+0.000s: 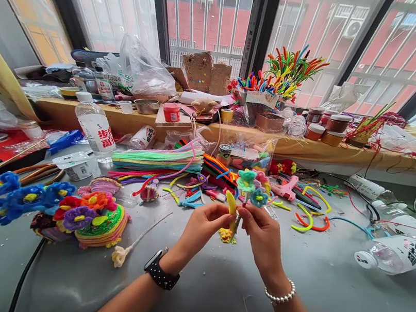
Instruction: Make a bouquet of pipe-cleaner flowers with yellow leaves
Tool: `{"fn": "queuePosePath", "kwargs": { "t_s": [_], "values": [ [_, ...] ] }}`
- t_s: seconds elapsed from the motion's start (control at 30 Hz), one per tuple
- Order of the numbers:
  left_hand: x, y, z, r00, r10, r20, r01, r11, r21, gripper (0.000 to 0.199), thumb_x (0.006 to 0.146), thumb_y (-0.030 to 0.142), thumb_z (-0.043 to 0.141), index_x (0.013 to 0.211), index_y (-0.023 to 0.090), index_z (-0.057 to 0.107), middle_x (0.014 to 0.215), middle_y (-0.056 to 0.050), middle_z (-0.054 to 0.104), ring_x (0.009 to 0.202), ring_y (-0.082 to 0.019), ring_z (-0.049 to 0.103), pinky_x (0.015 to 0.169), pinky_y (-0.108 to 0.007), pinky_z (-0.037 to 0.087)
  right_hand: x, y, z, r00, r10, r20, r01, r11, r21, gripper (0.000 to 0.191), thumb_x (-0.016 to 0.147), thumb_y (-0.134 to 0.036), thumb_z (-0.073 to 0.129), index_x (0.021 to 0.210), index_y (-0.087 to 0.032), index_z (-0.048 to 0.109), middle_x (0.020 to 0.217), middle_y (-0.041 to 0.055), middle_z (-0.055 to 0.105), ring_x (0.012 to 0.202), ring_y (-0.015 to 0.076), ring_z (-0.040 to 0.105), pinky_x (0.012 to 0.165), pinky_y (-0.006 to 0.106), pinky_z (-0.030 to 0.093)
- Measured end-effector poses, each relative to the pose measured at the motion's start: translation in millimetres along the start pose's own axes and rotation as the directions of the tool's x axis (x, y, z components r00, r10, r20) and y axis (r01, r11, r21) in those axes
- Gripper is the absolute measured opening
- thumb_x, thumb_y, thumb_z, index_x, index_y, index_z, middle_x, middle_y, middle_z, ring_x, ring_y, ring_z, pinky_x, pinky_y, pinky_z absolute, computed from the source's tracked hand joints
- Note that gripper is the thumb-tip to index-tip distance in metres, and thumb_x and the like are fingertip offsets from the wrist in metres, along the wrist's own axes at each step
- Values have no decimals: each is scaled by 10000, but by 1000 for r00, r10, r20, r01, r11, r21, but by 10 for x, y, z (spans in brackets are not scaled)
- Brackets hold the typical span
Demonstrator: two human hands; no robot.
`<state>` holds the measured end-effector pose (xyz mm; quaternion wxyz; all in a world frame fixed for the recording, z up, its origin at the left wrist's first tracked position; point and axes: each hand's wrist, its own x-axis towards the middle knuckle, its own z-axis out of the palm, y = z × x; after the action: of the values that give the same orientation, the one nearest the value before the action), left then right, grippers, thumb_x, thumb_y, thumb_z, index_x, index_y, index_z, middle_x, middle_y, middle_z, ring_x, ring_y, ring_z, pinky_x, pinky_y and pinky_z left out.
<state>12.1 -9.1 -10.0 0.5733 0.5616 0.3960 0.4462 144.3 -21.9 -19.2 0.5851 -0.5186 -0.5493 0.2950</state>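
Person's two bare hands over a grey tabletop (204, 307). L hand (200, 229): fingertips narrow, pinching a fuzzy yellow piece (231, 202), upright w/ slight tilt. R hand (262, 236), just beside: fingertips closed on what looks like a thin dark stem (237, 223). Just above R fingertips, a flower cluster (246, 181) in teal, pink & blue; can't tell if it's on that stem or behind it. Below, btwn the hands: a crumbly yellow lump (226, 236).

Progress, by the look of it: cluster blooms seem fully shaped. Yellow piece is a plain strip, no petals, no join to the stem visible, so prob. unfinished. Well left of L hand, blue flowers (27, 198) & a striped mound (115, 228) w/ blooms look done; nearer, a pale flower (120, 256) lies w/ its long stem. Loose stock remains: beyond L hand, a bundle of pastel pipe cleaners (161, 157); beyond R hand, a pink glue gun (287, 189); to its right, a bent yellow strip (311, 221).
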Motion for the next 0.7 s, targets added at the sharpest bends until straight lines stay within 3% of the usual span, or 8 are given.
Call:
{"fn": "queuePosePath", "kwargs": {
  "t_s": [0.13,0.37,0.53,0.7],
  "values": [
    [4,-5,10,1000,-1,-18,1,1000,-20,229,643,324,645,729,124,574,649,-7,604,619,-122,564,607,-248,461,1,4,-4,1000,31,1,-31,999,11,201,705,-356,597,752,-183,687,606,10,546,534,122,480,489,250,410],
    [6,-22,16,1000,11,-19,-11,1000,9,200,655,304,637,650,131,537,608,10,586,594,-104,547,567,-219,422,-6,-19,-10,999,30,17,-31,999,16,164,693,-328,607,694,-190,697,594,14,541,561,135,501,522,264,437],
    [14,-32,-17,999,29,-17,-28,998,64,210,640,309,647,630,129,539,591,10,571,577,-100,522,552,-216,393,6,-9,-20,994,70,85,-77,993,91,146,661,-329,638,705,-202,697,618,6,541,548,126,509,522,264,452],
    [41,-6,-51,999,-22,43,21,999,29,235,608,316,669,625,128,529,597,12,560,591,-106,523,561,-220,389,0,-62,-16,983,119,141,-144,973,183,136,649,-324,649,668,-193,683,612,-2,569,542,116,525,531,251,462]
  ]
}}
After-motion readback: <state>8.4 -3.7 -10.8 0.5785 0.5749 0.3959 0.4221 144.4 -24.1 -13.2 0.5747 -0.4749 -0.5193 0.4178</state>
